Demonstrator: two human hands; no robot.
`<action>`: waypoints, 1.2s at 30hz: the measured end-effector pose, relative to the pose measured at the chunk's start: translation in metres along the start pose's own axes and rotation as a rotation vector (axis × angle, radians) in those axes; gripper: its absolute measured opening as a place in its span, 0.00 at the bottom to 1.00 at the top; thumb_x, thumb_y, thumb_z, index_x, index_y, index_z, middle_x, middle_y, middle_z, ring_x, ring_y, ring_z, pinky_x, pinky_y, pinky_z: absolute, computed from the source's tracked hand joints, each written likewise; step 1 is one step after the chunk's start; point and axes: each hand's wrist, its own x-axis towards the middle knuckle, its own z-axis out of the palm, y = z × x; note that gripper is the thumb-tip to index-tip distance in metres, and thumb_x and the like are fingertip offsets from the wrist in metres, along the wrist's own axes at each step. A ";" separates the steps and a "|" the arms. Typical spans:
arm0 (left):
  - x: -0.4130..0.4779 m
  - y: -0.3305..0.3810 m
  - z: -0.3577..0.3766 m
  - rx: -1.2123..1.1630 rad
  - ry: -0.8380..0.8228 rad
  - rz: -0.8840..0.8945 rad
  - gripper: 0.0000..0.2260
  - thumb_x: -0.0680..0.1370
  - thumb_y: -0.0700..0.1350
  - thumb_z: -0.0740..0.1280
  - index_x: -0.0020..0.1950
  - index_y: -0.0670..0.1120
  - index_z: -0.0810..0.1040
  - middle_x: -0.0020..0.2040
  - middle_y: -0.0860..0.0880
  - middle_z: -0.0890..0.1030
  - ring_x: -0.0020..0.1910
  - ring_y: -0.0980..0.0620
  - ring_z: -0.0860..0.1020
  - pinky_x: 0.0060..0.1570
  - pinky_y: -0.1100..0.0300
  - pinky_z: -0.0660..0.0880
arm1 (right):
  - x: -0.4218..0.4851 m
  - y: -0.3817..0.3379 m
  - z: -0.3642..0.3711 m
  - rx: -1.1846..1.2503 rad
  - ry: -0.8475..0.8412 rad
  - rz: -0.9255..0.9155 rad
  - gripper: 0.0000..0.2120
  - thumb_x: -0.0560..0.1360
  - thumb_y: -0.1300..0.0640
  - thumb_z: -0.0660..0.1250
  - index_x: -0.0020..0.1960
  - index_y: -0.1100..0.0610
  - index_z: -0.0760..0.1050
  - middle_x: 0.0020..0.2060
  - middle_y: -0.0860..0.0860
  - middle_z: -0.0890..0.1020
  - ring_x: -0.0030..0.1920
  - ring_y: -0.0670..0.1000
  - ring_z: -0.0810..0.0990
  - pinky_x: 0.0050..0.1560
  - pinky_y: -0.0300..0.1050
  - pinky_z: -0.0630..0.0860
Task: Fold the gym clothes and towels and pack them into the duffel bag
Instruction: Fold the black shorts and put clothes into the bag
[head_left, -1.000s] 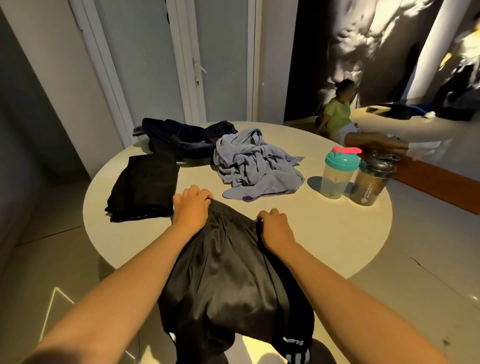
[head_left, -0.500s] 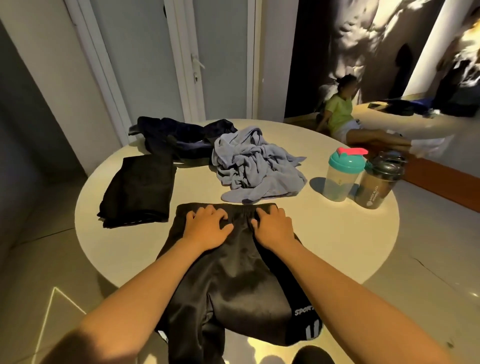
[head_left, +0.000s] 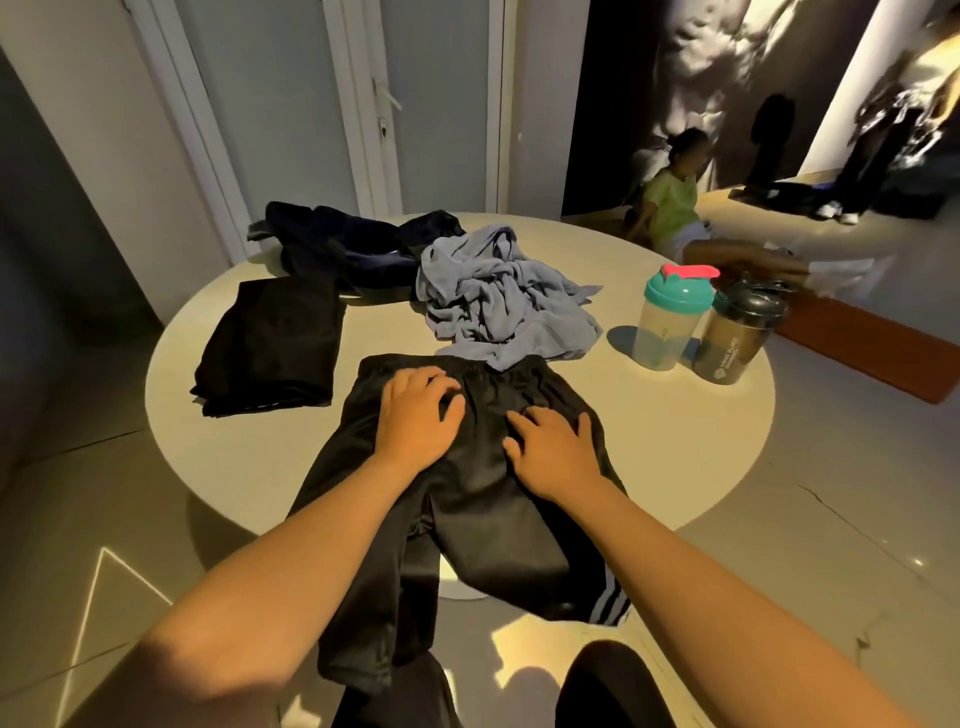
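On round table (head_left: 675, 467): left hand (head_left: 418, 418), right hand (head_left: 553, 447) flat, pressing glossy black shorts (head_left: 483, 499).

the round pale table (head_left: 675, 447) bears black shorts (head_left: 483, 441) at its near edge, a folded black garment (head_left: 270, 343) left, a navy heap (head_left: 353, 244) and grey-blue towel (head_left: 498, 291) beyond, a teal-lidded shaker (head_left: 670, 322) and dark-lidded shaker (head_left: 737, 338) right.

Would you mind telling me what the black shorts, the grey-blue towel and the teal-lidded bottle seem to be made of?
The black shorts look like smooth synthetic fabric, probably polyester: a faint sheen shows. The grey-blue towel looks soft and matte, perhaps terry or microfibre. The teal-lidded bottle looks like frosted, see-through plastic.
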 end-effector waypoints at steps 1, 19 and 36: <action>-0.004 0.001 -0.005 0.025 0.063 0.039 0.17 0.80 0.58 0.58 0.59 0.53 0.81 0.61 0.50 0.77 0.63 0.43 0.70 0.62 0.48 0.63 | -0.002 0.006 0.000 0.014 -0.041 0.013 0.26 0.84 0.42 0.48 0.81 0.48 0.55 0.79 0.52 0.58 0.79 0.55 0.53 0.75 0.68 0.42; -0.099 -0.011 -0.051 -0.122 0.120 -0.366 0.16 0.79 0.50 0.62 0.67 0.54 0.75 0.75 0.44 0.69 0.76 0.41 0.63 0.75 0.45 0.58 | -0.080 -0.028 0.004 0.040 0.187 0.029 0.22 0.81 0.55 0.61 0.75 0.53 0.68 0.74 0.55 0.67 0.79 0.57 0.56 0.75 0.67 0.40; -0.117 -0.035 -0.079 -0.486 0.019 -0.451 0.23 0.80 0.42 0.69 0.75 0.47 0.73 0.69 0.43 0.69 0.65 0.47 0.73 0.70 0.58 0.66 | -0.104 -0.072 0.007 0.040 0.143 0.067 0.18 0.81 0.57 0.62 0.70 0.53 0.72 0.71 0.53 0.71 0.76 0.56 0.60 0.76 0.68 0.48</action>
